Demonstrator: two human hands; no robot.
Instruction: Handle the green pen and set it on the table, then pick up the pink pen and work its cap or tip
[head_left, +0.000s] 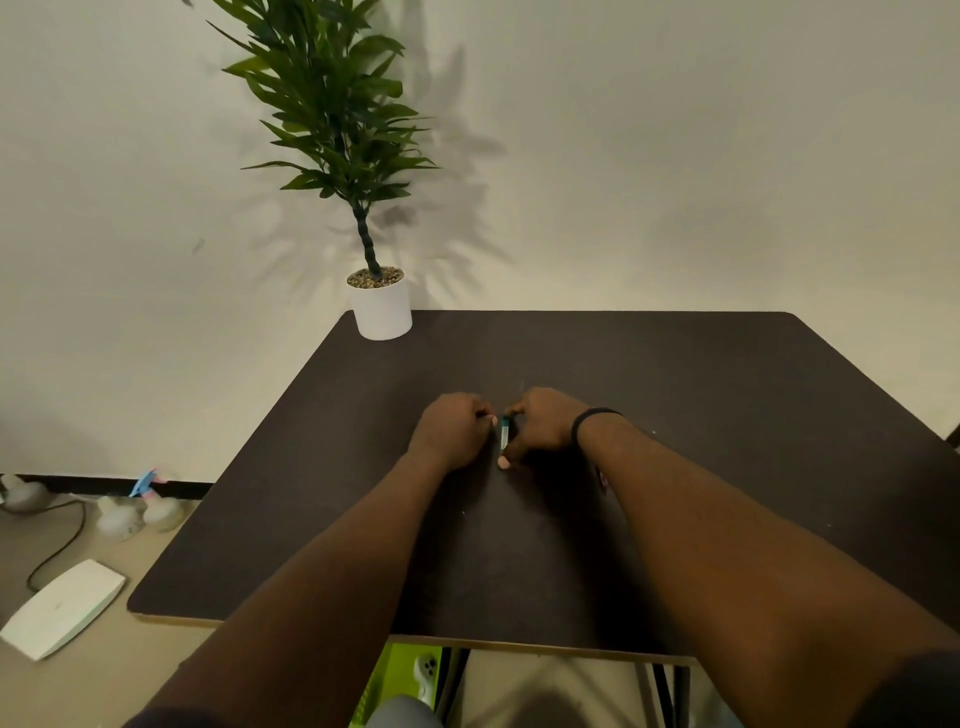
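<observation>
While both hands meet over the middle of the dark counter (675, 415), the right hand (540, 422) curls its fingers (511, 411) and thumb round a small blue-and-white tube-like item (504, 435), held upright just above the surface, and the left hand (457, 428) sits just beside it with its fingers bent inward, seemingly pinching something too small to make out. Judging by this, the handling looks mid-way, with the item lifted and gripped but nothing yet set down. A potted plant (382, 306) stands at the far left corner.
</observation>
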